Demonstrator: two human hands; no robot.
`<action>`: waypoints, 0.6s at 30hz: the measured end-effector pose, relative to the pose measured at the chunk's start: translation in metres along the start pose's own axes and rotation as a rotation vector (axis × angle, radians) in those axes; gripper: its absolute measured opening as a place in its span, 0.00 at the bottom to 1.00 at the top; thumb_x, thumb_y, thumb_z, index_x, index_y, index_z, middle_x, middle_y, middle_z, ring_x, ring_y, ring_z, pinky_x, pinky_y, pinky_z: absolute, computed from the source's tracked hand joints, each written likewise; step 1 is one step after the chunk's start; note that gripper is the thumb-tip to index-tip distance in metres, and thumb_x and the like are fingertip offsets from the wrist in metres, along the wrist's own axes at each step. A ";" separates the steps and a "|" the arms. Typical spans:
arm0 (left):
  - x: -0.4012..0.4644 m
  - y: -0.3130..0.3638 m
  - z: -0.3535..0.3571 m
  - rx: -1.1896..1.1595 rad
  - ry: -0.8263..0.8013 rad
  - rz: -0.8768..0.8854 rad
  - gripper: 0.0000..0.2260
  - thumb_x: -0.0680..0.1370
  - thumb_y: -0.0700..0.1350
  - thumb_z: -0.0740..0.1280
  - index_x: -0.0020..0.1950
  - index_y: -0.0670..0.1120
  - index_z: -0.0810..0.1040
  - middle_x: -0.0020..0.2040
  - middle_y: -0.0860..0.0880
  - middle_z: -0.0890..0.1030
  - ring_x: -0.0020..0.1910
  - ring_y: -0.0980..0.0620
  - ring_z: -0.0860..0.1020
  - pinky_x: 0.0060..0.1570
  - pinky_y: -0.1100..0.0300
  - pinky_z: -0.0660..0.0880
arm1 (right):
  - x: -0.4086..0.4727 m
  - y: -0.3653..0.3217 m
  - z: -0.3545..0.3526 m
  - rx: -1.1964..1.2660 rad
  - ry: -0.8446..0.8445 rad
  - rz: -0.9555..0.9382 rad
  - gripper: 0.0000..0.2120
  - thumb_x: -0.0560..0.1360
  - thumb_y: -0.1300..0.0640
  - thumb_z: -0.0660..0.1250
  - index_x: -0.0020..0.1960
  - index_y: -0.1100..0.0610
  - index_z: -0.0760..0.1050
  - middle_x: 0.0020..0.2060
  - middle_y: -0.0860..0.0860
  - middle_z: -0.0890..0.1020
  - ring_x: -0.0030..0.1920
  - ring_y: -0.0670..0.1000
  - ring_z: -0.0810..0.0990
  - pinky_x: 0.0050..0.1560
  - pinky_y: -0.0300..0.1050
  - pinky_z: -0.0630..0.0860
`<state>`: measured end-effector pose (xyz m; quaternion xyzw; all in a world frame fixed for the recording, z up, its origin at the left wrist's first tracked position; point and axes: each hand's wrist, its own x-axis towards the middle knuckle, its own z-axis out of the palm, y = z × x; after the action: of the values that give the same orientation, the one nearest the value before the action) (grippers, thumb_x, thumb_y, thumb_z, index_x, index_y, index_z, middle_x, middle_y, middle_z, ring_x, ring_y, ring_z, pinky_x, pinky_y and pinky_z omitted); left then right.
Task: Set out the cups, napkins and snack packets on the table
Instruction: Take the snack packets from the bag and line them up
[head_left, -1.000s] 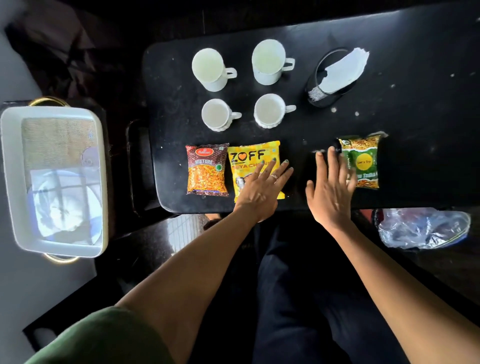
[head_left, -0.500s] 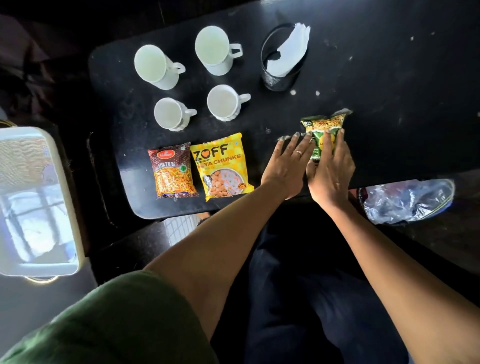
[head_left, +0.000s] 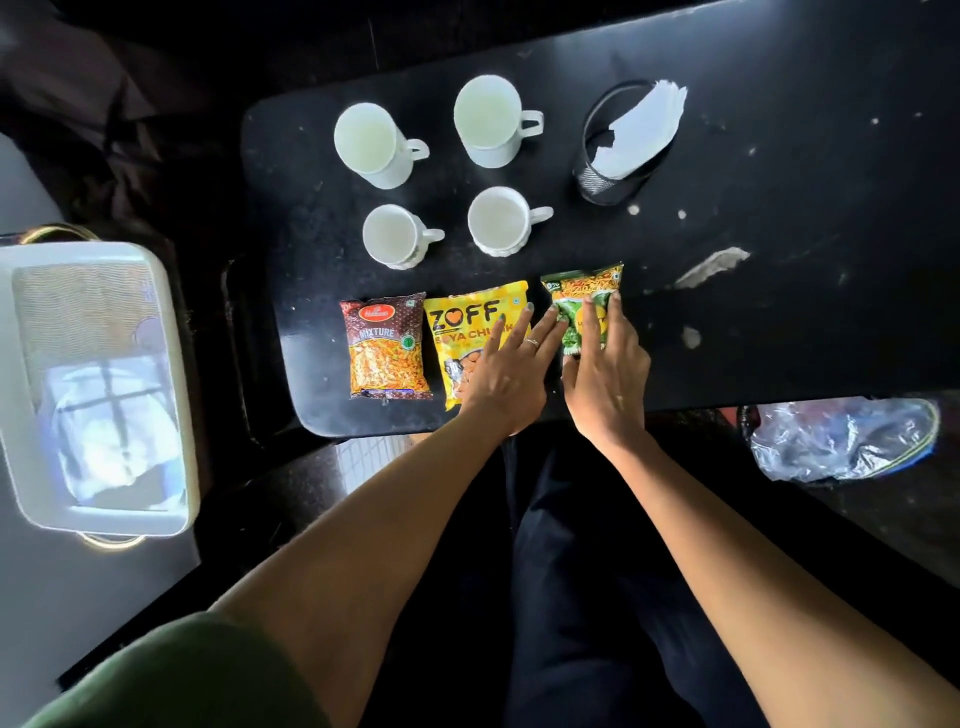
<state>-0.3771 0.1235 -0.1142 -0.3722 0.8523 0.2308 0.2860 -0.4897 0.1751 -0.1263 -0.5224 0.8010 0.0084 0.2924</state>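
Fingers (head_left: 587, 322) straight and flat, right hand (head_left: 605, 374) pressing the green packet (head_left: 582, 291), left hand (head_left: 511, 371) resting over the yellow packet (head_left: 475, 317) just beside. Green packet's long axis pointing away toward the cups (head_left: 493, 221), slightly higher on the desk (head_left: 779, 260) than its neighbours; likely needing only a small pull nearer to level the row.

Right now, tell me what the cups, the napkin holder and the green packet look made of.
Cups: likely glazed ceramic; white, smooth, thick moulded handles. Napkin holder: seems to be black metal mesh; a fine grid shows on its wall. Green packet: glossy printed plastic film, crinkled, catching light; the right hand rests on it.
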 end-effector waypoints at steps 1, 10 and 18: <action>-0.003 -0.003 0.001 0.004 0.008 0.001 0.32 0.80 0.46 0.56 0.78 0.46 0.41 0.79 0.48 0.41 0.78 0.46 0.40 0.75 0.46 0.40 | -0.001 -0.003 0.001 -0.007 -0.007 0.001 0.33 0.76 0.56 0.62 0.76 0.56 0.52 0.76 0.60 0.55 0.73 0.59 0.60 0.66 0.59 0.66; -0.034 -0.025 0.025 -0.048 0.225 -0.256 0.32 0.82 0.56 0.50 0.77 0.47 0.35 0.74 0.47 0.31 0.75 0.46 0.34 0.73 0.46 0.36 | -0.013 -0.033 0.010 -0.198 0.037 -0.196 0.38 0.72 0.44 0.66 0.76 0.49 0.52 0.77 0.55 0.54 0.76 0.62 0.53 0.68 0.71 0.50; -0.046 -0.050 0.043 -0.024 0.052 -0.335 0.36 0.80 0.61 0.51 0.74 0.49 0.29 0.77 0.47 0.32 0.77 0.44 0.36 0.68 0.36 0.34 | -0.002 -0.043 0.022 -0.333 -0.084 -0.221 0.34 0.75 0.40 0.61 0.75 0.48 0.54 0.77 0.55 0.50 0.77 0.61 0.44 0.69 0.73 0.41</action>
<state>-0.2991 0.1420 -0.1243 -0.5183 0.7826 0.1804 0.2939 -0.4433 0.1639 -0.1309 -0.6474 0.7135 0.1303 0.2343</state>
